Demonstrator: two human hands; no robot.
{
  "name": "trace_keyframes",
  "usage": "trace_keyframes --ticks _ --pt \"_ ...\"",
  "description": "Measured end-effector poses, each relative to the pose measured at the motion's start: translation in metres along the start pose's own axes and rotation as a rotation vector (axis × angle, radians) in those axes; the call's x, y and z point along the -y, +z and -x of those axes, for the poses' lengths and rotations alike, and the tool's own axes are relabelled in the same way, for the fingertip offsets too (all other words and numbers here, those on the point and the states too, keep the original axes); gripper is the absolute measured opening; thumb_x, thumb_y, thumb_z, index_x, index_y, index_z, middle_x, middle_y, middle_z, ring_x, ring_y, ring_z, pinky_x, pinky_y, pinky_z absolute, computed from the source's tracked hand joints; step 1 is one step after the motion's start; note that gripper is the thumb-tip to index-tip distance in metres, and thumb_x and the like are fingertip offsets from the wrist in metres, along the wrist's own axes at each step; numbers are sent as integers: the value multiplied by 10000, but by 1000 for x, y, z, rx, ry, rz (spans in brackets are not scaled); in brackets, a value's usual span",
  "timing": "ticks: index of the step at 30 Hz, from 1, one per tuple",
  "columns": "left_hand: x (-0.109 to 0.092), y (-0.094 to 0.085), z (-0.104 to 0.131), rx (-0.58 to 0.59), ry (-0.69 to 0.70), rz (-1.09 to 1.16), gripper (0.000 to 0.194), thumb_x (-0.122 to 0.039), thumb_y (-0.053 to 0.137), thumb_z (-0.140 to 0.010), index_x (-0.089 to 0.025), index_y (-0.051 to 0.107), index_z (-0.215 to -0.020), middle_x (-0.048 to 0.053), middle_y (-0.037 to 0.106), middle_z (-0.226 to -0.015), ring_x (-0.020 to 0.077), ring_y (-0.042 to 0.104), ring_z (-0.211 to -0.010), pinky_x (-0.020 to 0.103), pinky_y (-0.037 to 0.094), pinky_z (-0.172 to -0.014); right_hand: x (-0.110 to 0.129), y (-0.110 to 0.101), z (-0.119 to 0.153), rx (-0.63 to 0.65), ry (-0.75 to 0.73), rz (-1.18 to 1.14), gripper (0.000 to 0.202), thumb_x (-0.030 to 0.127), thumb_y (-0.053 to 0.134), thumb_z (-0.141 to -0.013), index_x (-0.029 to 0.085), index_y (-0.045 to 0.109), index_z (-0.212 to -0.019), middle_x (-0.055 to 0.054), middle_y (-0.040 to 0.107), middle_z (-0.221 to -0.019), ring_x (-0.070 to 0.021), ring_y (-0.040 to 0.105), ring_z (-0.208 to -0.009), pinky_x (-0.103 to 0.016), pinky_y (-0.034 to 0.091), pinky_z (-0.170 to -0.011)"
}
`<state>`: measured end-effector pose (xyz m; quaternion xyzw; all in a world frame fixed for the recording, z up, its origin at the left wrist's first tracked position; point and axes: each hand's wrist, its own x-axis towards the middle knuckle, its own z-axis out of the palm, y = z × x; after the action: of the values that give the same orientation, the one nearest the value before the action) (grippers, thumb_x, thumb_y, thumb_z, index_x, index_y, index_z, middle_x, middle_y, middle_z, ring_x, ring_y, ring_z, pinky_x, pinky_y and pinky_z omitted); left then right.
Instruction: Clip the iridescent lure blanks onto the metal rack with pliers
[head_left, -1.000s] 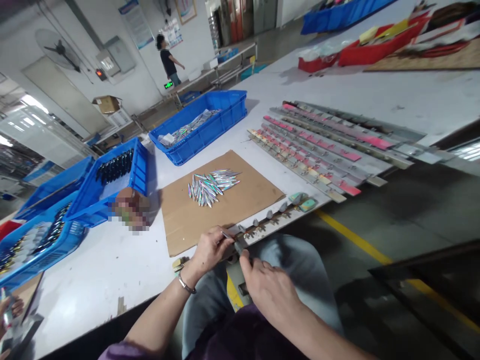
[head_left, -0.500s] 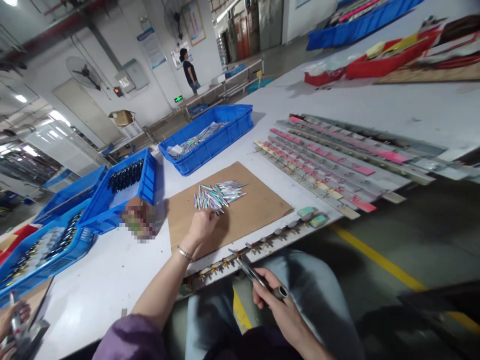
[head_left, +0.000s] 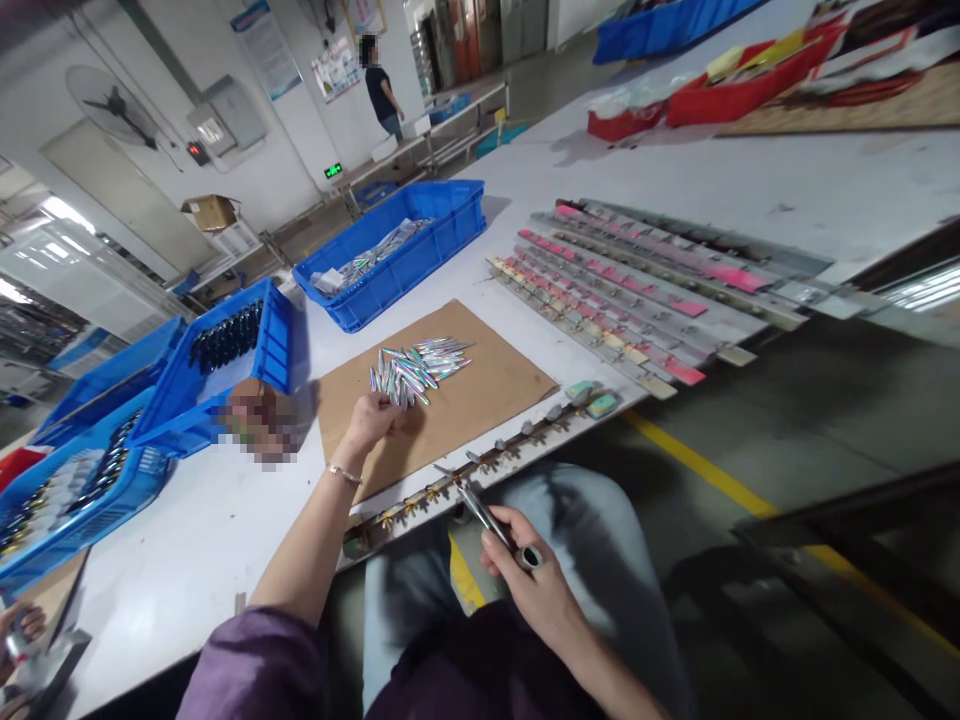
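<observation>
My left hand [head_left: 370, 420] reaches over a brown cardboard sheet [head_left: 495, 370], its fingers pinched at the near edge of a pile of shiny, spindle-shaped silver pieces [head_left: 405, 372]. What sits between the fingertips is hidden. In my right hand [head_left: 525, 570] is a slim silver metal tool [head_left: 484, 512] with a round hollow end. Its tip points at a rack strip with small clips [head_left: 420, 497] lying along the table's front edge. Several small silvery pieces stand on the strip's right half. Two green blocks [head_left: 592, 396] sit at its right end.
Blue crates [head_left: 405, 295] holding silver and dark pieces line the far and left side. More clip strips with pink parts [head_left: 600, 310] lie at right. Red trays [head_left: 720, 100] stand farther back. Another person's hand [head_left: 26, 625] shows at lower left; a person [head_left: 382, 95] stands in the background.
The view has shifted, so table and crates appear farther left and slightly higher. My left hand remains at the pile, and the tool in my right hand still points at the strip.
</observation>
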<state>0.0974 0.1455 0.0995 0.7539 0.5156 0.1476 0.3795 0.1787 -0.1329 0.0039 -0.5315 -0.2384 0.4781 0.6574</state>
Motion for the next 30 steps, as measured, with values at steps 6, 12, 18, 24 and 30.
trace_keyframes --ticks 6,12,18,24,30 --pt "31 10 85 103 219 413 422 -577 652 -887 -163 583 -930 32 681 -755 153 669 -684 293 572 -706 4 22 21 -77 384 -594 411 505 845 -753 214 583 -879 25 582 -660 -100 490 -593 -189 339 -490" --pt "45 23 115 102 398 300 346 -491 631 -948 -151 683 -908 45 697 -867 149 637 -807 263 515 -784 -2 41 7 84 591 -859 486 488 889 -687 171 624 -944 27 543 -685 -68 465 -557 -148 232 -424" --pt "46 22 110 152 500 195 330 -469 599 -976 -162 707 -917 57 737 -888 170 675 -816 272 515 -786 -13 48 9 -197 -117 270 393 534 653 -842 218 670 -1076 -71 686 -795 -235 619 -717 -357 478 -702" --pt "43 23 110 128 676 6 349 -470 531 -1015 -187 708 -914 66 740 -882 171 685 -820 279 516 -799 -20 40 0 -81 145 -103 443 620 638 -846 220 675 -1032 -22 616 -700 -187 564 -631 -286 427 -569" --pt "42 27 108 89 763 -86 349 -449 495 -1033 -176 690 -937 68 709 -848 168 659 -800 270 495 -758 -14 32 1 -98 140 -99 500 657 632 -847 181 699 -987 -40 615 -652 -179 551 -569 -290 426 -551"
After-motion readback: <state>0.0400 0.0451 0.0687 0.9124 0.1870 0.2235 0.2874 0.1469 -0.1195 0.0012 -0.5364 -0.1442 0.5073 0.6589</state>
